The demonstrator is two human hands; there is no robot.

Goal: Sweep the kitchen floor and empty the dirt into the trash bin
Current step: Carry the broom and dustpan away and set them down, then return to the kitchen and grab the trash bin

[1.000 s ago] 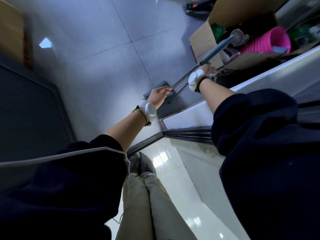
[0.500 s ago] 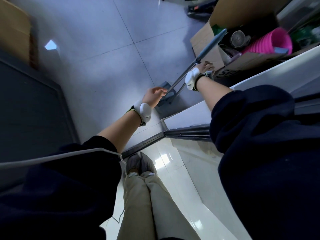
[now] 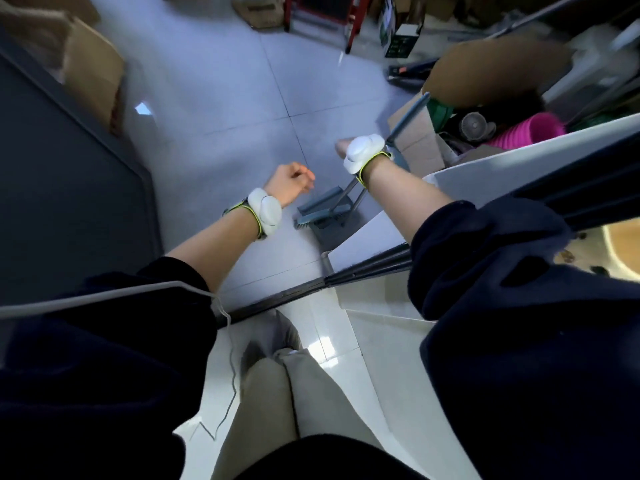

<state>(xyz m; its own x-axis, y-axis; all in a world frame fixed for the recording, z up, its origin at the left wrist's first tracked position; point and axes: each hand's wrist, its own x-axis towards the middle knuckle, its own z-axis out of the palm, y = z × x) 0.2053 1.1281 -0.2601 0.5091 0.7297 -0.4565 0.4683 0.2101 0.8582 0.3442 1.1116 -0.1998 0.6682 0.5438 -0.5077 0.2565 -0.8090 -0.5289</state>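
Both hands shift — the left hand (image 3: 289,183) has let go beside the broom (image 3: 329,209), fingers loosely curled; the right hand's (image 3: 346,147) grip can't be told — sweeping hasn't begun.

To your right you have an open cardboard box (image 3: 419,147) crammed with clutter: a ribbed pink tub (image 3: 533,131), a small grey fan (image 3: 473,125) and something green (image 3: 438,114). Ahead of you a red-framed stand (image 3: 351,26) sits by a dark green carton (image 3: 403,38), and another cardboard box (image 3: 93,74) leans at your left.
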